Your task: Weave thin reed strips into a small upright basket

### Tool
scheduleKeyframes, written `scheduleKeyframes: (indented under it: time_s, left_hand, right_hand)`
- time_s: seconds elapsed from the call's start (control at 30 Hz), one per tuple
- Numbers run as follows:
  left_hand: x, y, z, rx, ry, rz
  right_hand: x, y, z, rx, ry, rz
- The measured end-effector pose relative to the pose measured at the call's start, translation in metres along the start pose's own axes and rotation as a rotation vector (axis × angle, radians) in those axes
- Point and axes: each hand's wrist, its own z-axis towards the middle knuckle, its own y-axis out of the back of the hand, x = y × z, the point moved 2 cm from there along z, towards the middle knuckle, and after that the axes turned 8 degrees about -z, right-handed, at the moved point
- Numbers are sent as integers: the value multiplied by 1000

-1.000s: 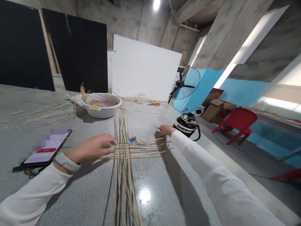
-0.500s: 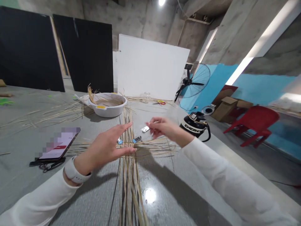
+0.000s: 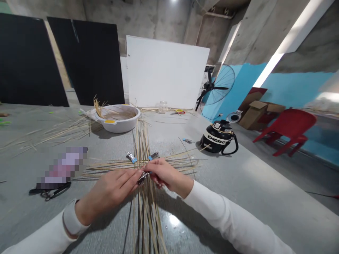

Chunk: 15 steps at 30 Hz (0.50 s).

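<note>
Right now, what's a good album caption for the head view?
Left hand and right hand meet at a metal clip by crossed strips.

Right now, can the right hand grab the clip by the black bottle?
Probably yes: only thin strips lie between the right hand and the loose clip near the black bottle. That hand seems to pinch a metal clip, so it should let go first.
</note>
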Motion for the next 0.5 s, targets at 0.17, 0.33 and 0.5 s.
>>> scheduleKeyframes:
  time_s: [0.17,0.33,0.5]
  left_hand:
    - [-8,-4,-6,1,6,-1]
    - [1,0,-18,96,213,0]
    - [14,-3,-45,198,313,54]
  right_hand:
    - [-7,-6,-2,3,3,-26]
    - [5,25,-15,-11,312,-605]
    - [2,39,-34,25,518,-1246]
